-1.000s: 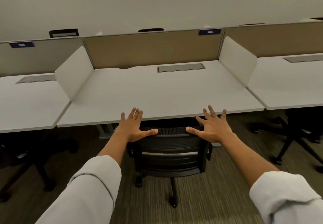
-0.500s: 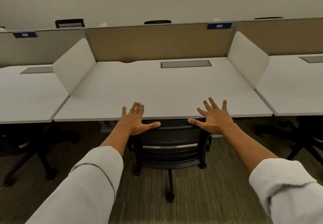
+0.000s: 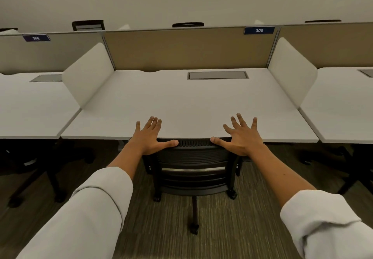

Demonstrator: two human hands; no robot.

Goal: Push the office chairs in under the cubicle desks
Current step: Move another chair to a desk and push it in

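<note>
in the lower middle of the frame a black office chair (image 3: 193,163) stands with the top of its backrest at the front edge of the white cubicle desk (image 3: 187,105), seat hidden beneath. the left hand (image 3: 150,139) and right hand (image 3: 243,137) are both flat with fingers spread straight, gripping nothing, thumbs lying on the backrest's top rim. a blue 305 tag (image 3: 259,30) sits on the tan partition (image 3: 189,48) at upper right. more dark chairs show under the neighbouring desks.

chair seat (image 3: 193,188): hidden under desk (image 3: 191,105) | neighbour chairs (image 3: 36,170): dark, unclear
</note>
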